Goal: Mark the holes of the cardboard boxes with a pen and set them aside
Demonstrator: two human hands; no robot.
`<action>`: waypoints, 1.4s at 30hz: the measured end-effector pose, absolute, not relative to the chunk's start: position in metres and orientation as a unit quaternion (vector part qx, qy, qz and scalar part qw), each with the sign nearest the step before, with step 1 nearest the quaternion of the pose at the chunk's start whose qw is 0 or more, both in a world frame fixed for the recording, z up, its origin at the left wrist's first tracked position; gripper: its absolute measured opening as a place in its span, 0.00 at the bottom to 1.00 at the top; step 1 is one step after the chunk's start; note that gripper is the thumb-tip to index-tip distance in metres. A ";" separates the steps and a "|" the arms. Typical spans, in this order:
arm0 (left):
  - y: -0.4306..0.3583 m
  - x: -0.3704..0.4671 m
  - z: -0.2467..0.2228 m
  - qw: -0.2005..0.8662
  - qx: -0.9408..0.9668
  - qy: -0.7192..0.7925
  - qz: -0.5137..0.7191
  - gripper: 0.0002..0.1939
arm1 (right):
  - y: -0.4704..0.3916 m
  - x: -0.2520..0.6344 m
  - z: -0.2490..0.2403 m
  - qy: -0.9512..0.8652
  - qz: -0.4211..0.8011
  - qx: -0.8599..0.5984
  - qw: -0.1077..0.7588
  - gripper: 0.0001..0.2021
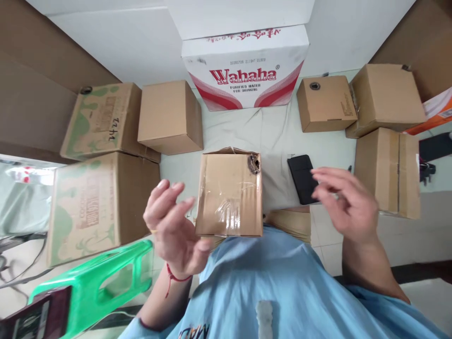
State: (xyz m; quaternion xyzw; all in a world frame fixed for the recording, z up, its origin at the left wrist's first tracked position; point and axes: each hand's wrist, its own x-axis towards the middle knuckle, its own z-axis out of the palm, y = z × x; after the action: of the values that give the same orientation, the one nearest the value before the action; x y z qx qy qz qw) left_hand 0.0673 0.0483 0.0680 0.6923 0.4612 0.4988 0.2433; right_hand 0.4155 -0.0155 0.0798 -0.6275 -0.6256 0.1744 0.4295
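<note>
A small brown cardboard box stands at the near edge of the cloth, in front of my body. Shiny clear tape crosses its top face, and a dark round patch marks one far corner. My left hand is beside the box's left side, fingers loosely curled and apart, with nothing visible in it. I cannot tell whether it touches the box. Off to the right, my right hand hangs in the air with fingers bent and thumb apart, holding nothing visible. Close to its fingertips lies a flat black phone-like object.
A white and red Wahaha water carton stands at the back. Cardboard boxes flank the cloth: a plain one and green-printed ones on the left, several more on the right. A green plastic stool is at lower left.
</note>
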 end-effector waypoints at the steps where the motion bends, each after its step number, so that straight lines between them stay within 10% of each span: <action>1: 0.054 0.071 0.072 0.201 0.747 0.402 0.491 0.32 | -0.018 0.428 0.074 -0.580 0.114 -0.703 0.396 0.14; 8: 0.084 0.090 0.102 0.258 0.868 0.289 0.311 0.33 | -0.015 0.477 0.032 -0.443 0.081 -0.891 -0.052 0.26; 19: 0.050 0.108 0.124 0.119 0.909 0.307 0.256 0.40 | 0.026 0.490 0.014 -0.374 0.163 -0.903 -0.135 0.24; 21: 0.054 0.112 0.128 0.121 0.915 0.297 0.244 0.37 | 0.024 0.497 0.010 -0.377 0.179 -0.904 -0.094 0.18; 24: 0.059 0.116 0.127 0.107 0.922 0.280 0.245 0.34 | 0.014 0.503 0.006 -0.330 0.257 -0.888 0.190 0.06; 32: 0.060 0.119 0.121 0.105 0.931 0.261 0.231 0.29 | 0.012 0.501 0.026 -0.212 0.434 -0.514 0.709 0.16; 42: 0.058 0.121 0.118 0.119 0.920 0.278 0.250 0.28 | 0.049 0.378 0.086 -0.320 0.473 -0.471 0.672 0.12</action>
State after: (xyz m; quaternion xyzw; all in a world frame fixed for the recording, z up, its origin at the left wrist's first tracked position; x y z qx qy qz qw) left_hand 0.1210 0.0581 0.1180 0.9198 0.2780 0.2503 0.1188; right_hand 0.3780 0.0493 0.0856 -0.4713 -0.3198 0.4732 0.6721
